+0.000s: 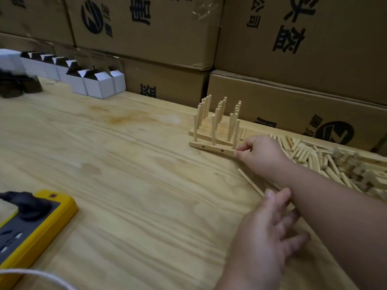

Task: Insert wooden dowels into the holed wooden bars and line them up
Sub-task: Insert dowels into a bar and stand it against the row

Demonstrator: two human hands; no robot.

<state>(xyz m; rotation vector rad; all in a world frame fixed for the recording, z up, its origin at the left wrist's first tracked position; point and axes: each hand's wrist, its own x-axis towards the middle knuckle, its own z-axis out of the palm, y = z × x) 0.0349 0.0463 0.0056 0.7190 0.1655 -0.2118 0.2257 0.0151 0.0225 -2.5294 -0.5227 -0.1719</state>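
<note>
Several holed wooden bars (211,147) lie side by side at the table's far right, each with upright dowels (213,130) standing in it. My right hand (259,153) pinches the right end of the nearest bar with curled fingers. That bar carries three upright dowels and shows two side holes. My left hand (272,225) lies lower right, under my right forearm, with its fingers spread. Its thumb tip touches a loose dowel (250,182) lying flat on the table. A heap of loose dowels (314,158) fills the right side.
Stacked cardboard cartons (293,59) wall off the back of the wooden table (125,164). Small white boxes (96,84) stand at the back left. A yellow power strip (37,225) with a black plug and a white cord sits at the front left.
</note>
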